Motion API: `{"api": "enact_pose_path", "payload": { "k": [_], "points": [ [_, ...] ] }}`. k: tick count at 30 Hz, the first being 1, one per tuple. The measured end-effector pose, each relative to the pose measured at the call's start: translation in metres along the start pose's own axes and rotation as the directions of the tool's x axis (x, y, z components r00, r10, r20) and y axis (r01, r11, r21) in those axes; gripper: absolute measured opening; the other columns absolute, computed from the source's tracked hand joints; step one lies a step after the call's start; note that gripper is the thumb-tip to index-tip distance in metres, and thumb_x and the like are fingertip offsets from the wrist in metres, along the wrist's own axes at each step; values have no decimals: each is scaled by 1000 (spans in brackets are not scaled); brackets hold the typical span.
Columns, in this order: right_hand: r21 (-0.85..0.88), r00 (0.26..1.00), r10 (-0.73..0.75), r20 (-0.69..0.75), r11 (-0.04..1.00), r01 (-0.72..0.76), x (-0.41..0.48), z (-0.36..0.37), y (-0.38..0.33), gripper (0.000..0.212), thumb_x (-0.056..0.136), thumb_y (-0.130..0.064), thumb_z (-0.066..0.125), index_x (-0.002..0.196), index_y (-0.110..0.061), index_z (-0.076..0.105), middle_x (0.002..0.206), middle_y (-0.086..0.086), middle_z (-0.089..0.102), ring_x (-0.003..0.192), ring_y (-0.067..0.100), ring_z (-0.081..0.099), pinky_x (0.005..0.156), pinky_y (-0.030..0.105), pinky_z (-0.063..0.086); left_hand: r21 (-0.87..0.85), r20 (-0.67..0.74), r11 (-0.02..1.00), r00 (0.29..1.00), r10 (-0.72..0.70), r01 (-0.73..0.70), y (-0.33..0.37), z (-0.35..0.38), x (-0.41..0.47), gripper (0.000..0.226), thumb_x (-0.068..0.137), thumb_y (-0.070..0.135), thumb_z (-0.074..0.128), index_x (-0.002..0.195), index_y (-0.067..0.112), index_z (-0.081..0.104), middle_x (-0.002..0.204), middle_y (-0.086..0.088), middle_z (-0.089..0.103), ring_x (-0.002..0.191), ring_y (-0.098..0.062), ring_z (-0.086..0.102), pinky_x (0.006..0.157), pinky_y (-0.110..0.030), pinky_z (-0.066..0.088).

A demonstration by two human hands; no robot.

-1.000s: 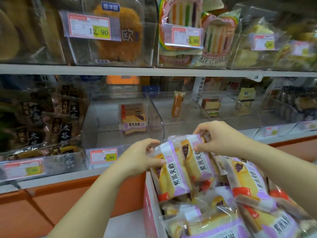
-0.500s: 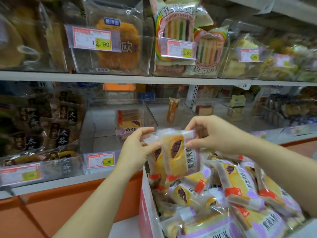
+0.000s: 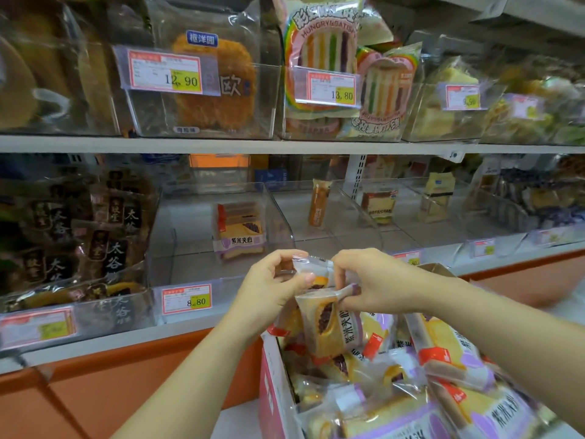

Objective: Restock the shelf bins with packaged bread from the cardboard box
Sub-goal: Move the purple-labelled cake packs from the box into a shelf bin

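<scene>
Left hand (image 3: 272, 286), right hand (image 3: 376, 280) (on packets (image 3: 329, 324))

Bright, diffuse light; shadows faint. Glare on upper bins (image 3: 148, 117). Shelf (image 3: 221, 144) edge bowed twd frame sides; far R + lower-L blurred.

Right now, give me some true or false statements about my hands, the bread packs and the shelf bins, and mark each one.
1. The left hand and the right hand both have a grip on bread packs above the cardboard box. True.
2. The clear bin behind the 8.80 price tag is full. False: only a single pack shows in it.
3. The cardboard box is empty. False: many spare packs lie in it.
4. The rainbow-striped bread stands on the upper shelf. True.
</scene>
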State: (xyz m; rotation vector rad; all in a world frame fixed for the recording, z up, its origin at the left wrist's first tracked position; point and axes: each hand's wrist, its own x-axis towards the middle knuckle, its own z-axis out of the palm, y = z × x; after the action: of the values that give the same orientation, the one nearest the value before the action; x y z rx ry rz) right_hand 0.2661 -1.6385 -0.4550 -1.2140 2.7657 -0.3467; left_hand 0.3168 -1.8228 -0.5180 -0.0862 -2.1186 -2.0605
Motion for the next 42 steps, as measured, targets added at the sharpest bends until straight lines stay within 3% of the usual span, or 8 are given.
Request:
{"api": "enact_pose_path", "payload": {
  "k": [7, 10, 15, 19, 23, 31, 37, 42],
  "points": [
    [259, 983, 125, -136, 962, -87, -7, 0, 7, 28, 74, -18, 79, 68, -27, 53, 73, -6, 61, 66, 1, 54, 61, 14, 42, -60, -15, 998, 999, -28, 27, 2, -2, 3, 17, 90, 29, 61, 106, 32, 67, 106, 1, 70, 105, -19, 65, 93, -39, 52],
    [331, 966, 193, -171, 935, -128, -10, 1, 10, 21, 74, -22, 80, 72, -21, 59, 71, -4, 64, 63, 0, 55, 61, 18, 44, -4, 34, 1000, 999, -7, 7, 5, -4, 0, 26, 82, 41, 63, 107, 36, 62, 110, 8, 67, 108, -7, 61, 91, -25, 51],
    [479, 908, 280, -311, 871, -104, -13, 1, 9, 25, 74, -20, 80, 69, -16, 56, 64, 1, 63, 66, 20, 62, 65, 36, 51, 616, 239, 761, 969, 66, -204, 8, -8, -12, 102, 60, 65, 74, 139, 62, 9, 136, 29, 37, 124, 5, 39, 101, -23, 38],
    [572, 893, 240, -380, 820, 23, -12, -4, 0, 18, 74, -15, 79, 74, -14, 61, 73, 3, 70, 72, 27, 68, 70, 49, 56, 653, 204, 719, 970, 135, -237, 16, -12, -17, 111, 59, 69, 72, 125, 74, -16, 122, 29, 26, 113, 10, 38, 90, -17, 41],
    [599, 867, 194, -458, 788, 140, 3, -13, -12, 16, 76, -12, 77, 77, -18, 62, 80, 0, 72, 74, 13, 69, 71, 37, 57, 679, 90, 693, 964, 251, -244, 32, -27, -11, 105, 53, 79, 64, 125, 75, -12, 121, 27, 36, 106, 4, 47, 89, -20, 44],
    [659, 919, 106, -381, 728, 189, 67, -8, -14, 21, 80, -15, 74, 95, -17, 59, 97, -8, 70, 88, 2, 66, 76, 22, 54, 886, 37, 416, 926, 376, -204, 57, -79, 23, 102, 68, 29, 76, 140, 52, 8, 132, 6, 57, 111, -18, 57, 92, -36, 47],
    [431, 959, 72, -273, 901, 55, 120, 13, -2, 35, 77, -33, 76, 102, -28, 51, 101, -17, 57, 94, 0, 54, 71, 9, 41, 947, 5, 312, 973, 232, -79, 36, -106, 54, 92, 77, 29, 72, 149, 42, 16, 142, 8, 46, 123, -18, 46, 98, -37, 45],
    [247, 982, 56, -183, 969, -10, 146, 31, 17, 58, 78, -44, 72, 128, -25, 51, 120, -7, 53, 118, 12, 42, 94, 28, 40, 958, -16, 288, 999, 49, 2, 6, -117, 84, 89, 76, 23, 70, 147, 42, 20, 139, 4, 49, 122, -21, 47, 95, -38, 48]
  ]
}}
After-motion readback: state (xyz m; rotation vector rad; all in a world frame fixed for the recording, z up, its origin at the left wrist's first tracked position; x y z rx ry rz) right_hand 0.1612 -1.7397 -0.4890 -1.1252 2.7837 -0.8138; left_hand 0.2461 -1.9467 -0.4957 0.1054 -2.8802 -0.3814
